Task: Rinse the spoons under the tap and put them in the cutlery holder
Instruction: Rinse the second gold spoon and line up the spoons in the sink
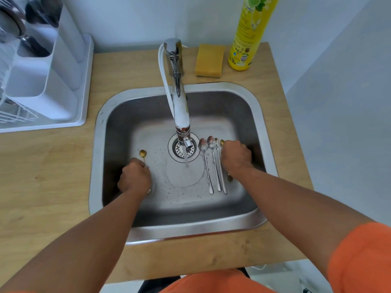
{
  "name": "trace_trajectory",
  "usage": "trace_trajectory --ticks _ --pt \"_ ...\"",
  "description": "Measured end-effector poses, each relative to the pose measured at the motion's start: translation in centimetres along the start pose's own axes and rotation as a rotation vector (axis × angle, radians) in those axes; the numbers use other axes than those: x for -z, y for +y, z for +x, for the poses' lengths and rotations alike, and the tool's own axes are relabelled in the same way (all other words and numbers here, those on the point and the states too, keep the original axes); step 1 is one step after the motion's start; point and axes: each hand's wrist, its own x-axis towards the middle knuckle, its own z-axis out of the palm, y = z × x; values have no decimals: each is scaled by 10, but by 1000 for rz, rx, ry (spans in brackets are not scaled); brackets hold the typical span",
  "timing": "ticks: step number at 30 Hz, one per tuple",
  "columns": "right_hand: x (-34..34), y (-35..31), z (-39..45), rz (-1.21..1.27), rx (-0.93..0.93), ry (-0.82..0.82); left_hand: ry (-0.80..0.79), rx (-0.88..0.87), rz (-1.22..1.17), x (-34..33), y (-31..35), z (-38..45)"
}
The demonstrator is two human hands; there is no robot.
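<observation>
Orange sleeve [359, 256] and orange clothing sit at the bottom edge, closest in. Both bare forearms reach forward over the light wooden bench [53, 187] into the square stainless steel sink [211, 227].

Left hand [134, 178] is low on the sink floor, fingers curled round the handle of a small gold teaspoon [142, 153]; its bowl pokes out past the knuckles, pointing away. Right hand [236, 156] is also down on the sink floor, fingers curled over a second gold spoon [222, 142]; only the bowl tip and a bit of the handle end show, so the exact grip is hidden, but it reads as closed on it.

Just left of the right hand lie three long-handled silver spoons [213, 166], side by side, bowls away, untouched. Round perforated drain [181, 148] is in the middle, with a thin stream of water falling from the chrome swivel tap [177, 98] just in front of it.

Step in hand, as I judge it: pick-up, one gold spoon per hand, nothing rinsed yet. Next move calls for lifting both and bringing the bowls into the stream between the hands.

Further back: yellow sponge [209, 60] and yellow dish-soap bottle [249, 34] behind the sink. Far left, the white plastic cutlery holder [46, 81] stands on the drying rack, well apart from the sink, with dark utensils already in its rear slots.
</observation>
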Motion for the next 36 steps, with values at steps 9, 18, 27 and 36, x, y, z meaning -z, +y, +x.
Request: trace_trajectory --ticks 9,18,27,36 --pt "-4 0 1 46 -12 -10 -57 78 -51 -4 -2 2" --pt "-11 -2 2 119 -60 0 -110 120 -159 -7 -6 3" --pt "-8 3 0 125 -51 -7 -150 96 -496 -13 12 -6" --pt "17 -36 -21 370 104 3 -204 7 -588 -22 35 -33"
